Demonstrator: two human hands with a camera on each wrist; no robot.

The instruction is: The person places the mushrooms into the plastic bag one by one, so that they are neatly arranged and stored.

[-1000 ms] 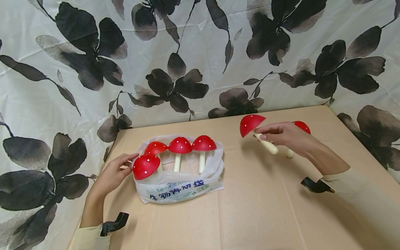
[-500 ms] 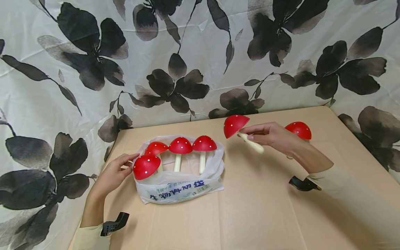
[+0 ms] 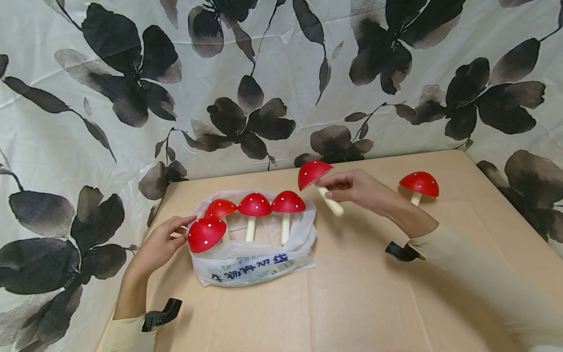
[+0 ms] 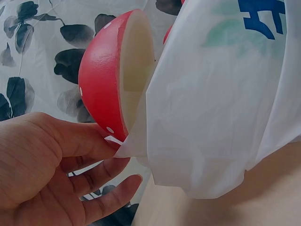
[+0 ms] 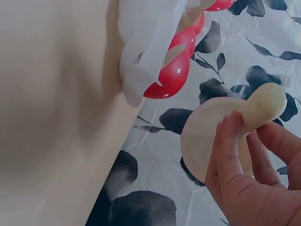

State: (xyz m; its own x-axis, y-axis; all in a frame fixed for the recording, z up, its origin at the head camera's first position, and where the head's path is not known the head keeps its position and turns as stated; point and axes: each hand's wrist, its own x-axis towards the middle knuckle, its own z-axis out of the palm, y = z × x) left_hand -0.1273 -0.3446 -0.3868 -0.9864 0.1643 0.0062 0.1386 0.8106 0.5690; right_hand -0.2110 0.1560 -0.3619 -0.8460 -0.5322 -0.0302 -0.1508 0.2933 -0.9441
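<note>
A white cloth (image 3: pixel 31 132) with dark flowers hangs at the far left and runs across the back. In from it comes a cream sleeve (image 3: pixel 129 335) with a black wrist device (image 3: pixel 162 315), and beyond these the person's left hand (image 3: pixel 160 247), which pinches the rim of a white plastic bag (image 3: pixel 252 271) on the table (image 3: pixel 352 303). The bag bears blue and green print and holds four red, white-dotted mushrooms: the first mushroom (image 3: pixel 206 234) at the front left, tilted, right beside the hand; the second mushroom (image 3: pixel 220 208) behind it; then the third mushroom (image 3: pixel 254 204) and the fourth mushroom (image 3: pixel 288 201), their pale stems showing. Just right of the bag, in the air, hangs the fifth mushroom (image 3: pixel 313 173), its cap tipped up to the left and its stem slanting down right. The person's right hand (image 3: pixel 356 190) grips that stem between thumb and fingers. Farthest right, well apart from the bag, is the sixth mushroom (image 3: pixel 419 184), its lower stem hidden behind the right forearm.
</note>
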